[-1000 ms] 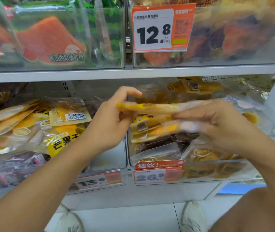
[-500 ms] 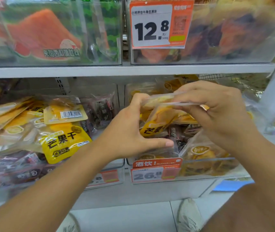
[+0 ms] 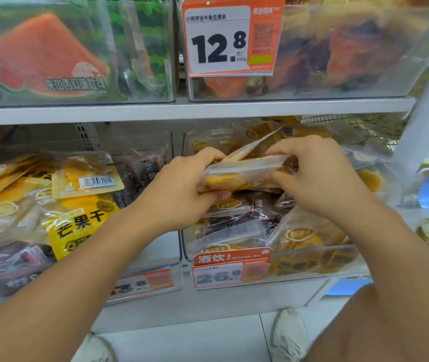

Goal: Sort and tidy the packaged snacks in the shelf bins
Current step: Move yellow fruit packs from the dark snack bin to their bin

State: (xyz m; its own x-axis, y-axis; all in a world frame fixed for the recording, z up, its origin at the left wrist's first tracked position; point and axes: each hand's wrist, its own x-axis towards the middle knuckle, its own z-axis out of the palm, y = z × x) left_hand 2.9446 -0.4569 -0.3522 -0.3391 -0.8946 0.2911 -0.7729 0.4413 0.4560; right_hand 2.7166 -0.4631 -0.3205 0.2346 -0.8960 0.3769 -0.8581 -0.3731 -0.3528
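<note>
Holding a small stack of yellow snack packets (image 3: pixel 244 170) between them, both hands are closed on it: the left hand (image 3: pixel 179 189) grips the stack's left end with the thumb underneath, the right hand (image 3: pixel 320 176) pinches the right end from above. The stack sits above the clear bin (image 3: pixel 312 259) directly below the hands, over dark and yellow packets. It lies nearly flat, long axis running from one hand to the other, with one packet (image 3: pixel 252 147) tilting up toward the right hand. To do this well, I would square the edges first, tuck in that loose packet, then lower the stack level so nothing slides off. More yellow packets (image 3: pixel 77 220) lie in the bin beyond the left hand.
</note>
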